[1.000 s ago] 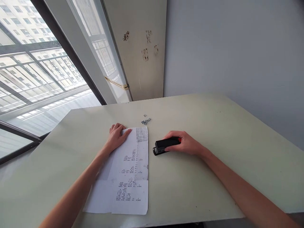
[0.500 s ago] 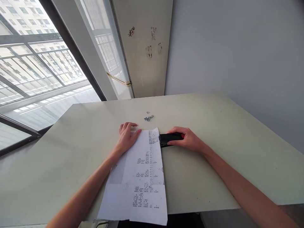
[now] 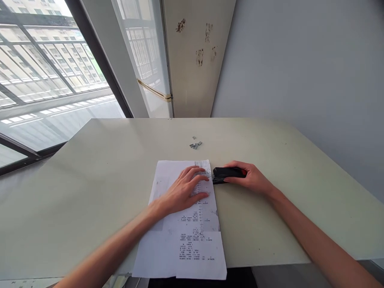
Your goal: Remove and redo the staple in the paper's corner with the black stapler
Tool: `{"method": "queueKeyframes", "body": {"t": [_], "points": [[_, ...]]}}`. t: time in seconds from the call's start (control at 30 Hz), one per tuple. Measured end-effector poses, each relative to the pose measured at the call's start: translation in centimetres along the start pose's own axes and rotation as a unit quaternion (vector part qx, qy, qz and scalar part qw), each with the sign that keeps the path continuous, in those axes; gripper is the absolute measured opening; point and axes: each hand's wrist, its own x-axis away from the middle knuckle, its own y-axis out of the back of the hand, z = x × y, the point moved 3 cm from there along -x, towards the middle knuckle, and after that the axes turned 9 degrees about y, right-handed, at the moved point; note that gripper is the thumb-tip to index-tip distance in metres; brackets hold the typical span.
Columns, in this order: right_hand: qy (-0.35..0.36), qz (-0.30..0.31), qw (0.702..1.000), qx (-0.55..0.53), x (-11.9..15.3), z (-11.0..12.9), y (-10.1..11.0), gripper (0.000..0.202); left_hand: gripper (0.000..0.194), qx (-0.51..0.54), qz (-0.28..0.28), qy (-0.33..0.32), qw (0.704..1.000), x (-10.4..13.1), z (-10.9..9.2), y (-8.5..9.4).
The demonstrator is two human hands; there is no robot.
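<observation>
Printed sheets of paper lie on the table, their near end reaching past its front edge. My left hand rests flat on the upper part of the paper, fingers spread towards its right edge. In my right hand is a black stapler with a bit of red at its rear, gripped between thumb and fingers. The stapler's front end is at the upper right edge of the paper; whether it overlaps the sheet I cannot tell. Beyond the paper lies a small group of staple strips.
The pale table spreads out on both sides of the paper. Behind it stand a tall cabinet-like panel with brown marks and a grey wall. A large window is at the left.
My left hand has moved from the paper's upper left edge across to the right, onto the print near the stapler. The view has shifted slightly; my right hand still holds the stapler.
</observation>
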Motion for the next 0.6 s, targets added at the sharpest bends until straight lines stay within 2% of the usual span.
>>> {"method": "queueKeyframes", "body": {"t": [0.27, 0.33, 0.47, 0.6], "points": [[-0.033, 0.039, 0.996, 0.069, -0.1, 1.2, 0.5, 0.044, 0.027, 0.013, -0.004, -0.016, 1.000, 0.2, -0.1, 0.1], [-0.040, 0.023, 0.996, 0.075, -0.3, 1.7, 0.5, 0.047, 0.029, 0.002, 0.014, -0.033, 0.999, 0.4, -0.3, 0.2], [-0.066, -0.049, 0.991, 0.103, -1.2, 2.1, 0.0, 0.058, 0.048, -0.028, 0.041, -0.048, 0.998, 0.8, -0.3, -0.2], [-0.064, -0.054, 0.981, 0.172, -2.5, 2.6, -1.2, 0.060, 0.054, -0.049, 0.035, -0.049, 0.997, 1.0, -0.4, -1.2]]}}
